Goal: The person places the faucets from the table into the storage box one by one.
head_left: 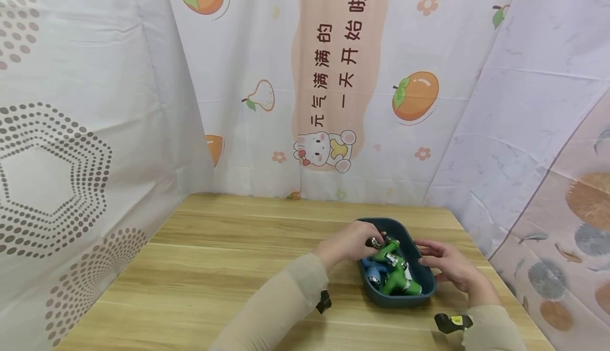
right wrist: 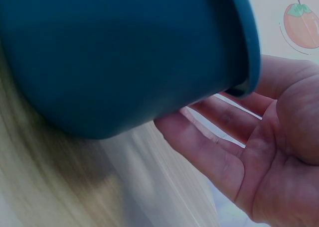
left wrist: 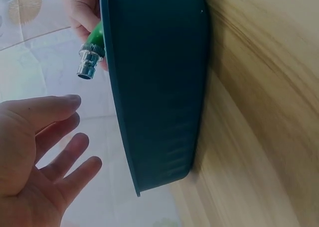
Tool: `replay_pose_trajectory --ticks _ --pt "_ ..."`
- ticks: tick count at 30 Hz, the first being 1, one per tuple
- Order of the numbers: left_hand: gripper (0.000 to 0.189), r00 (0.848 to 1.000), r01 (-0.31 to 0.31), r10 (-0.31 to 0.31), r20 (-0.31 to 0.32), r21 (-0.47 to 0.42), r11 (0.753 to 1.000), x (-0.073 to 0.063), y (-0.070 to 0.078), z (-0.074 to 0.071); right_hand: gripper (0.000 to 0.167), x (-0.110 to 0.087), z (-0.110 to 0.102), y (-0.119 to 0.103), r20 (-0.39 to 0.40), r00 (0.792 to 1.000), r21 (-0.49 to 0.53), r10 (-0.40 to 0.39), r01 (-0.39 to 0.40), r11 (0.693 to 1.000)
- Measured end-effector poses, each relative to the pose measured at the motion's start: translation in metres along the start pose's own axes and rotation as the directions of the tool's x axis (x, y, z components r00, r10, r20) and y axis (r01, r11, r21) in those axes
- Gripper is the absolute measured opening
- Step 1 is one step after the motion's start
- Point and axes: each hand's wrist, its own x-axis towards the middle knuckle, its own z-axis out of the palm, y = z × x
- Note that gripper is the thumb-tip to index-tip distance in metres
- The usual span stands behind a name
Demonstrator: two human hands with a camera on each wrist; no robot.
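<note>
A dark teal tub [head_left: 399, 302] stands on the wooden table, holding several hose-like fittings. Among them are green branched fittings [head_left: 397, 279] with silvery metal ends and a blue fitting [head_left: 373, 270]. At the tub's far left, my left hand [head_left: 352, 242] hovers over the rim. Its fingers are spread with nothing between them in the left wrist view, and the metal end of a green fitting [left wrist: 91, 57] pokes above the rim nearby. On the opposite side, my right hand [head_left: 450, 266] touches the tub's outer wall and rim with loosely extended fingers.
The wooden table [head_left: 200, 266] runs left of the tub. Printed curtains [head_left: 267, 144] enclose the back and both sides. Dark wrist mounts [head_left: 448, 323] sit by the sleeves, close to the tabletop.
</note>
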Motion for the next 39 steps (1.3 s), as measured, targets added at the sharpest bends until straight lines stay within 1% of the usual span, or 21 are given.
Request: replay_pose_trajectory --ticks 4,8,14,18,20,23,25,29,32,36,39 --pt "0.023 1.000 0.000 -0.002 -0.026 -0.050 0.999 -0.006 -0.005 -0.005 0.067 0.000 0.001 -0.001 -0.008 1.000 -0.010 0.010 -0.011 1.000" --pt "0.022 0.998 0.003 -0.008 -0.055 -0.079 0.997 -0.013 -0.011 -0.015 0.068 -0.002 0.000 -0.003 -0.024 0.999 -0.028 0.023 -0.024 0.999" --pt "0.026 0.994 0.068 -0.076 -0.074 -0.095 0.993 -0.028 -0.022 -0.033 0.069 -0.007 -0.003 -0.010 -0.039 0.999 -0.049 0.015 -0.017 0.999" --pt "0.025 0.988 0.094 -0.105 -0.112 -0.098 0.991 -0.040 -0.031 -0.045 0.068 -0.008 -0.006 -0.015 -0.029 1.000 -0.066 -0.011 0.009 0.998" --pt "0.025 0.986 0.089 -0.103 -0.134 -0.101 0.991 -0.046 -0.035 -0.052 0.067 -0.008 -0.008 -0.019 -0.024 0.999 -0.072 -0.023 0.021 0.997" --pt "0.025 0.981 0.069 -0.083 -0.175 -0.084 0.994 -0.054 -0.041 -0.061 0.066 -0.010 -0.010 -0.026 -0.018 0.999 -0.091 -0.047 0.045 0.995" --pt "0.025 0.978 0.067 -0.081 -0.190 -0.082 0.994 -0.059 -0.044 -0.066 0.065 -0.011 -0.011 -0.032 -0.018 0.998 -0.112 -0.063 0.061 0.992" --pt "0.026 0.970 0.070 -0.089 -0.225 -0.092 0.993 -0.068 -0.051 -0.077 0.065 -0.012 -0.014 -0.045 -0.022 0.995 -0.160 -0.095 0.090 0.983" --pt "0.025 0.960 0.073 -0.089 -0.266 -0.068 0.995 -0.074 -0.054 -0.085 0.064 -0.013 -0.016 -0.054 -0.021 0.993 -0.197 -0.119 0.112 0.974" --pt "0.025 0.945 0.072 -0.075 -0.317 -0.021 0.997 -0.081 -0.058 -0.096 0.063 -0.014 -0.017 -0.065 -0.024 0.987 -0.256 -0.156 0.145 0.956" --pt "0.027 0.936 0.078 -0.079 -0.344 -0.019 0.997 -0.086 -0.061 -0.104 0.061 -0.016 -0.018 -0.073 -0.035 0.980 -0.307 -0.193 0.174 0.936"
